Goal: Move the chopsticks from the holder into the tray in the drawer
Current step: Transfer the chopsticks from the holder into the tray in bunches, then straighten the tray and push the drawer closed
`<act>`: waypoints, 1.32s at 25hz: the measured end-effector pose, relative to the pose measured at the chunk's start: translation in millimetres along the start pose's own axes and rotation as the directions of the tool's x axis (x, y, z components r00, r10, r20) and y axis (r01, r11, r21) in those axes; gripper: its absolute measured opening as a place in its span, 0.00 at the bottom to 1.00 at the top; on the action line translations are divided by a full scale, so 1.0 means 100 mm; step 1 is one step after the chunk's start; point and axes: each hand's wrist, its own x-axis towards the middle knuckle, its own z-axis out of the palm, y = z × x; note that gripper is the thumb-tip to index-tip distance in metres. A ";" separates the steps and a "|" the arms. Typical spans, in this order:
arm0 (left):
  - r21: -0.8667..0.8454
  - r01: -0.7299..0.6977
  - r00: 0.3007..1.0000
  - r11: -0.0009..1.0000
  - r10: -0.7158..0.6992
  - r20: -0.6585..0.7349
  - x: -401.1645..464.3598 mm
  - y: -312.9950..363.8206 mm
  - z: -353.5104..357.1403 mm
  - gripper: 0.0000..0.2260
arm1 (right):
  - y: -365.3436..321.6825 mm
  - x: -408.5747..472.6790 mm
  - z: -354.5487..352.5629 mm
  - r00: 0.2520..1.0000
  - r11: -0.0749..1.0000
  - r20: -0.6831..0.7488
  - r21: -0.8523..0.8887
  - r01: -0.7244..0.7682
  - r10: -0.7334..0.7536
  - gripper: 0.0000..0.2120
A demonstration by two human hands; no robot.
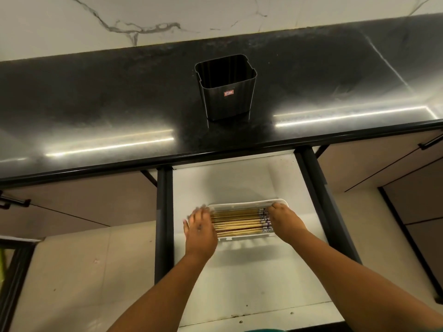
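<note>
2 bare forearms reach up from the bottom edge of the frame over the open white drawer (239, 283), which fills the lower centre. The left hand (200, 230) lies palm down over the left end of the white tray (244, 202), fingers spread and slightly blurred, grasping nothing that can be seen. The right hand (284, 220) covers the tray's right end, its fingertips touching the patterned ends of the chopsticks (237, 221); whether it pinches them cannot be told. The chopsticks lie side by side, flat in the tray, running left to right between the 2 hands. In the upper centre, the dark holder (226, 88) stands upright on the black countertop (96, 104), well apart from the tray.
</note>
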 end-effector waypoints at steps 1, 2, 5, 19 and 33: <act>0.152 -0.185 0.981 0.971 0.192 -0.036 0.00 0.04 0.00 0.23 | -0.02 0.00 -0.01 1.000 1.000 -0.021 -0.001 -0.002 0.002 0.14; 0.233 -0.331 0.942 0.915 0.334 0.025 0.02 0.13 0.01 0.21 | -0.04 0.01 -0.01 1.000 0.999 -0.011 -0.037 0.021 -0.022 0.15; 0.261 -0.351 0.896 0.899 0.242 0.372 0.04 0.41 0.07 0.24 | -0.11 -0.08 0.04 0.987 0.988 0.086 -0.065 0.140 -0.135 0.19; -0.365 0.475 0.879 0.801 -0.412 0.239 -0.11 0.12 -0.02 0.05 | 0.19 -0.22 0.11 0.877 0.624 0.199 0.635 -0.456 0.438 0.14; -0.441 0.464 0.883 0.769 -0.444 0.155 -0.63 0.14 -0.05 0.26 | 0.34 -0.55 0.04 0.861 0.555 0.205 0.690 -0.464 0.465 0.20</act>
